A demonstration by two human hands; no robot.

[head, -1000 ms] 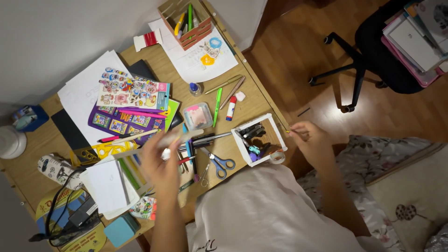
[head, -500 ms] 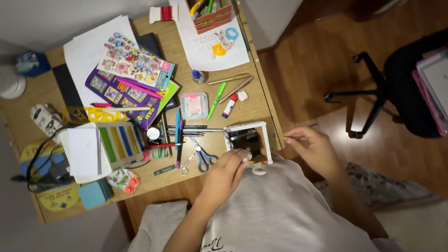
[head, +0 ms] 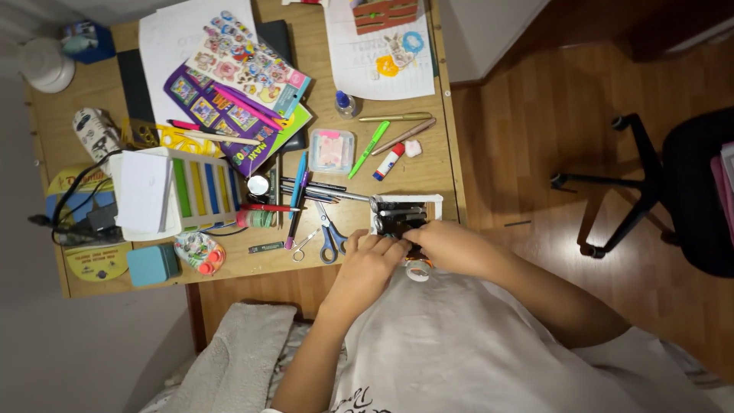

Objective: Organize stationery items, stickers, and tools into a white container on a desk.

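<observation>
A small white box [head: 432, 200] full of dark pens and markers stands at the near right corner of the wooden desk [head: 260, 264]. My left hand [head: 365, 266] has its curled fingers on the box's near edge. From the right, my right hand [head: 453, 248] covers the box's near right corner; its fingers are hidden. A roll of clear tape [head: 418, 271] sits just below the box, between my two hands. Blue-handled scissors [head: 330, 239] lie a little left of my left hand.
Loose pens [head: 306, 191], a green marker [head: 369, 149], a glue stick [head: 388, 162], a small clear box [head: 332, 151], sticker sheets [head: 248, 69], a white tray of coloured strips [head: 195, 191] and a teal box [head: 153, 264] crowd the desk. A black office chair [head: 673, 183] stands on the wooden floor to the right.
My left hand came off the left clutter and across to the white box. My right hand moved in from the desk's right edge onto the box. The view shifted down the desk.
</observation>
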